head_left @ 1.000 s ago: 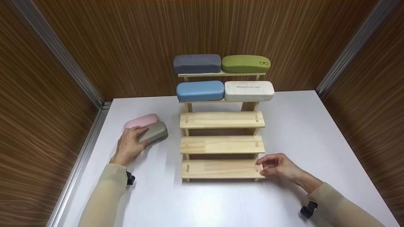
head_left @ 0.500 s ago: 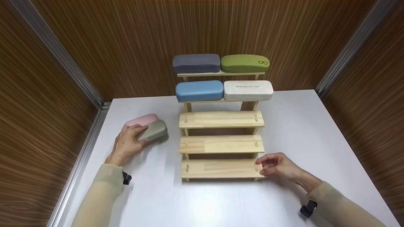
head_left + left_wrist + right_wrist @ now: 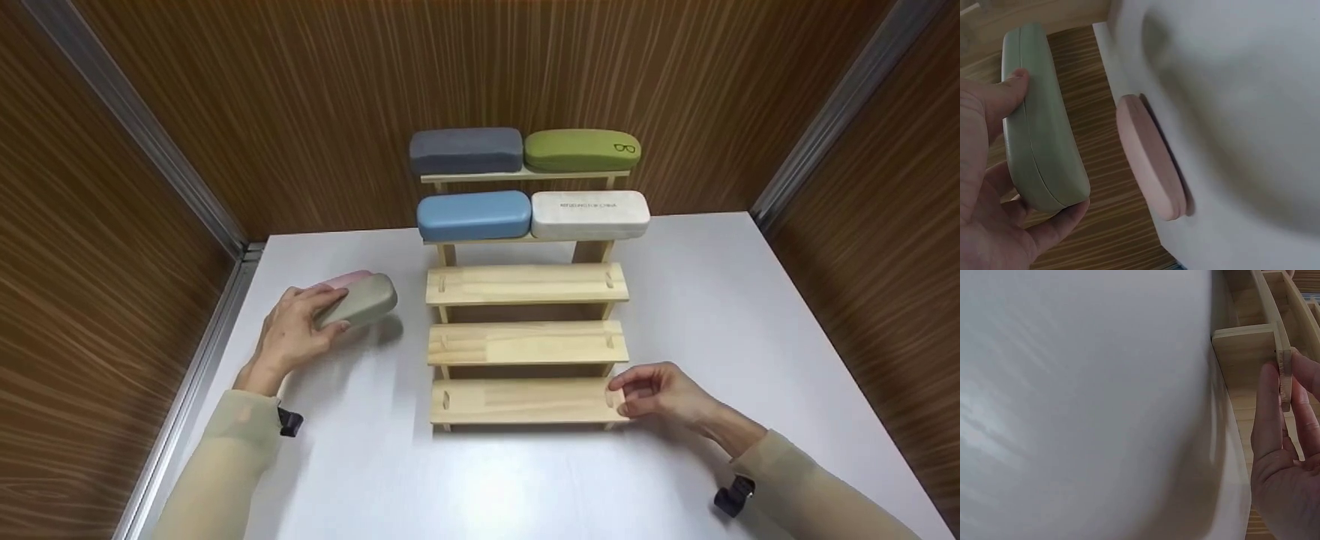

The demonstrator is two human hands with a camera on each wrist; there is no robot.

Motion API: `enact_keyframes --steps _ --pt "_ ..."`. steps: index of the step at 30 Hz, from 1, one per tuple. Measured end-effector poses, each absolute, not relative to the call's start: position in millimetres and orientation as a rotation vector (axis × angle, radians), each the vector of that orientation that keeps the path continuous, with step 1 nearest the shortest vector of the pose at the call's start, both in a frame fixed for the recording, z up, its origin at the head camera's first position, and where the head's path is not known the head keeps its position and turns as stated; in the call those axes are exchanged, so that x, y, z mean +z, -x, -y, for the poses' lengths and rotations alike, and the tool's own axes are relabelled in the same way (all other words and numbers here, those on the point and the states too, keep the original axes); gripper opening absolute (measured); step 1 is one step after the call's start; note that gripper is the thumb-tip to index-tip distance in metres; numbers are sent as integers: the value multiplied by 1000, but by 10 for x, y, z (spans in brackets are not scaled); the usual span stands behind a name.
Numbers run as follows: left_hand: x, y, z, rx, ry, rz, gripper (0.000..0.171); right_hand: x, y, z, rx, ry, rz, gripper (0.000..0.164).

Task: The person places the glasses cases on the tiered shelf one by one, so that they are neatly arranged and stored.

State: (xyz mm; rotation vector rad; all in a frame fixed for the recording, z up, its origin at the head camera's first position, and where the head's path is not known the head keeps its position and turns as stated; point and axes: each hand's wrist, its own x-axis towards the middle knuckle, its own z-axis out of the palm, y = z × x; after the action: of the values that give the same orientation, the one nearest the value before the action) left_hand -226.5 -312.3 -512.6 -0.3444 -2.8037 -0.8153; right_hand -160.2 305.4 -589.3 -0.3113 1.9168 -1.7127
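My left hand (image 3: 294, 330) grips a grey-green glasses case (image 3: 367, 298) by its near end, thumb on one side and fingers on the other. In the left wrist view the same glasses case (image 3: 1044, 124) hangs clear of the table. Behind it lies a pink glasses case (image 3: 1148, 157), partly hidden in the head view. My right hand (image 3: 664, 394) pinches the right end of the lowest shelf of a stepped wooden rack (image 3: 525, 401). The right wrist view shows thumb and fingers on either side of that shelf board (image 3: 1285, 379).
On the rack's top shelf sit a dark grey-blue case (image 3: 466, 150) and a green case (image 3: 583, 150). Below them are a blue case (image 3: 475, 216) and a white case (image 3: 590, 215). The three lower shelves are bare wood. Brown panels (image 3: 337, 112) enclose the white table (image 3: 480, 487).
My left hand has lifted the grey-green glasses case off the table and shifted slightly left, tilting the case and covering more of the pink one. My right hand has stayed in place.
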Motion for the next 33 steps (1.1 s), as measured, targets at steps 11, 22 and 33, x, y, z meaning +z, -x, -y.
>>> enact_keyframes --steps 11,22,33 --pt "-4865 2206 3051 -801 427 2738 55 -5893 1599 -3059 -1717 317 -1893 44" --pt "-4606 2150 2944 -773 501 2689 53 -5895 1596 -3069 -1729 316 -1889 44" --pt "-4366 2142 2720 -750 620 2640 49 -5908 1605 -3064 -1732 328 -1889 43"
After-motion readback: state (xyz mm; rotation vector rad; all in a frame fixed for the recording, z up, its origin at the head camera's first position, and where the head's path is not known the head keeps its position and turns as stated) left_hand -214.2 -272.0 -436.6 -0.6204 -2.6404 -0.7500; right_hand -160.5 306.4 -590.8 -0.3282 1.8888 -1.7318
